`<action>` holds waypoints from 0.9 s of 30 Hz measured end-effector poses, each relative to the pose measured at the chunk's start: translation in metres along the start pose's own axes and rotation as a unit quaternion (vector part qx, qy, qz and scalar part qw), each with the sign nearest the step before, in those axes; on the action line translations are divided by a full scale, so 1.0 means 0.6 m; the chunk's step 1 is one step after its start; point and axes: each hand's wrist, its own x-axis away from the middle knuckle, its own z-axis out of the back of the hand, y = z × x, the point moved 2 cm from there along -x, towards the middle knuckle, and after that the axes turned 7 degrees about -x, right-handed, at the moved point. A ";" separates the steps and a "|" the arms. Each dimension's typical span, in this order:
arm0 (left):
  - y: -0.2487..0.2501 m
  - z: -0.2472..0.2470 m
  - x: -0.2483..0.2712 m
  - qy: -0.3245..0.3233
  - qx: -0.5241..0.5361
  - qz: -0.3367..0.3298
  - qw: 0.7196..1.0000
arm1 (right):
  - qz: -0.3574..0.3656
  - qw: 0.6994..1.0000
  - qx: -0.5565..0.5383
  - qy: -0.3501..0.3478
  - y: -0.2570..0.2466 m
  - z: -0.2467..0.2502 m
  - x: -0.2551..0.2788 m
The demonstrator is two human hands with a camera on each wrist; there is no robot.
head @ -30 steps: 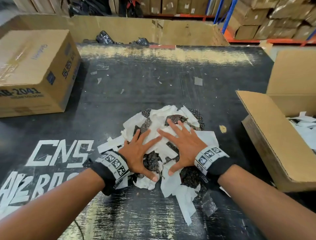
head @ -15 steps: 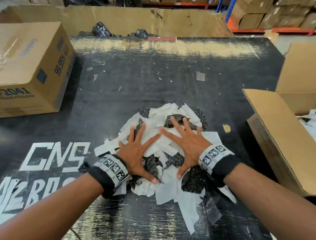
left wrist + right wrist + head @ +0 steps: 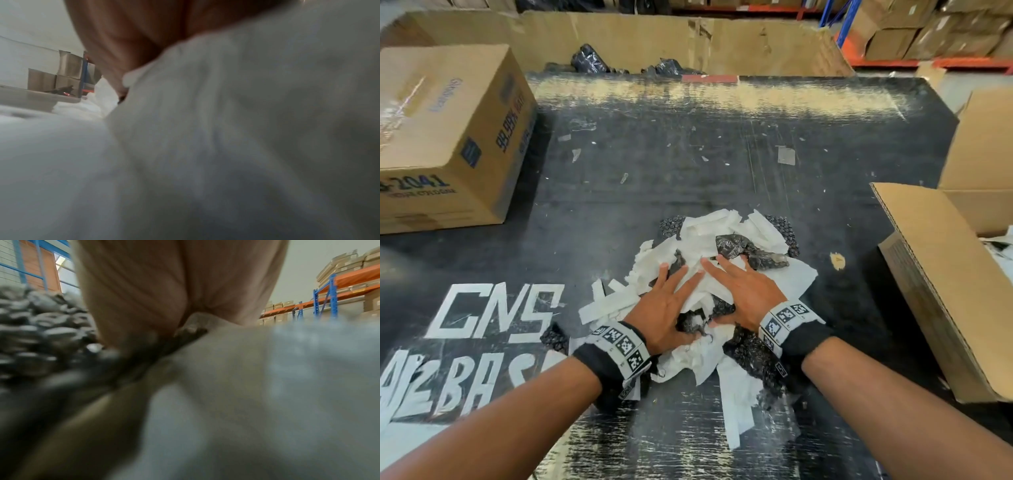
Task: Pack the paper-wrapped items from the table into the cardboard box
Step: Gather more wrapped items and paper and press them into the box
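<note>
A heap of white paper strips and dark bubble-wrapped items (image 3: 709,240) lies on the black table (image 3: 688,164). My left hand (image 3: 666,308) presses flat on its near left side, fingers straight and spread. My right hand (image 3: 743,291) presses flat on its near right side, index fingertip almost meeting the left one. The open cardboard box (image 3: 935,281) stands at the table's right edge with white paper inside. Both wrist views are blurred: the left palm (image 3: 127,40) sits on white paper (image 3: 226,129), the right palm (image 3: 164,280) on paper and dark bubble wrap (image 3: 41,331).
A closed printed carton (image 3: 445,137) stands at the back left of the table. A large cardboard bin (image 3: 654,37) with dark wrapped bundles runs along the far edge. Paper scraps dot the tabletop. Shelving with boxes fills the background.
Both hands have drawn closer together on the heap, index fingers converging, and the paper has bunched up between them. The head camera has tilted slightly.
</note>
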 end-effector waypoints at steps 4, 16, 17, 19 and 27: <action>0.007 -0.007 0.001 0.041 0.009 0.020 0.999 | -0.016 0.999 -0.014 0.041 -0.013 -0.002 0.006; 0.016 0.018 0.012 0.124 0.083 0.065 0.987 | -0.053 0.994 0.017 0.090 -0.053 0.020 0.005; 0.017 0.025 0.017 0.143 0.091 0.063 0.983 | -0.052 0.993 0.009 0.103 -0.056 0.026 0.010; 0.018 0.040 0.027 0.176 0.095 0.055 0.978 | -0.046 0.990 -0.003 0.132 -0.063 0.039 0.021; 0.028 0.119 0.062 0.297 0.086 0.029 0.951 | -0.008 0.970 -0.026 0.243 -0.097 0.101 0.058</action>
